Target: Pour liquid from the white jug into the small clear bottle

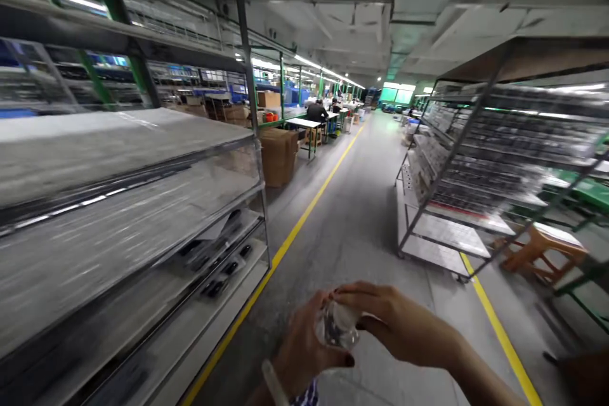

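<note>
Both my hands meet low in the middle of the view, over a grey factory aisle. My left hand [299,349] cups a small clear plastic packet [337,325] with something dark inside. My right hand [394,320] closes over the same packet from the right, fingertips on its top. The picture is blurred by motion, so the packet's contents are unclear.
A tall metal rack [118,203] with plastic-covered shelves runs along the left. Another wheeled rack [457,171] stands on the right, with a wooden stool [542,247] beside it. Yellow floor lines [304,216] edge the aisle. Cardboard boxes [278,155] and seated workers at tables [316,115] lie further down.
</note>
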A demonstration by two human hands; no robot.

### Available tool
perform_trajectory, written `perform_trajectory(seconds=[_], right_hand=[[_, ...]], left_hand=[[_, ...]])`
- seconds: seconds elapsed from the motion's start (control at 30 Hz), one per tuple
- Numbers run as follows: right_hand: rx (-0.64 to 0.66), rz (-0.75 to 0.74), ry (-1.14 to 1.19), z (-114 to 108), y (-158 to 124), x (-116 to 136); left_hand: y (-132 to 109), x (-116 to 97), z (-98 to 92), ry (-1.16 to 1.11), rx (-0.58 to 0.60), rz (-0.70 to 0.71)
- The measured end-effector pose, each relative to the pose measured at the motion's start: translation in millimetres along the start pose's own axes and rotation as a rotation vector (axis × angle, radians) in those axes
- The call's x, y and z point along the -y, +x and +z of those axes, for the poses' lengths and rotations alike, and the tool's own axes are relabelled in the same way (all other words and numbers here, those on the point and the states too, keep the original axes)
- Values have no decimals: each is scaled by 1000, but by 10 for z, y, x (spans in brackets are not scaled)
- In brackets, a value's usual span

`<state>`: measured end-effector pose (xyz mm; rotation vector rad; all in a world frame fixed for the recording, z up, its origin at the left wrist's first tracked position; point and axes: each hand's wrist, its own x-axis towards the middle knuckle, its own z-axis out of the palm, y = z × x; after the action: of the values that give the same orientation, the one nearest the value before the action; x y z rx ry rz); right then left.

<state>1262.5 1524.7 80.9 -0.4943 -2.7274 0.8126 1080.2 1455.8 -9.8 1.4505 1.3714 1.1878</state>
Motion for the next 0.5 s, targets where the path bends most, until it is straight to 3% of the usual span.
perform_trajectory(seconds=[0.13, 0.33, 0.5], right_hand=[[2, 105, -140, -553, 775, -1129], [13, 120, -155, -1641, 1831, -2646], [-8, 139, -156, -2495, 2526, -4219]], left_hand=[[1477, 305, -96, -37, -8, 23], [3779, 476, -266, -88, 92, 58], [5785, 832, -150, -90, 133, 98]])
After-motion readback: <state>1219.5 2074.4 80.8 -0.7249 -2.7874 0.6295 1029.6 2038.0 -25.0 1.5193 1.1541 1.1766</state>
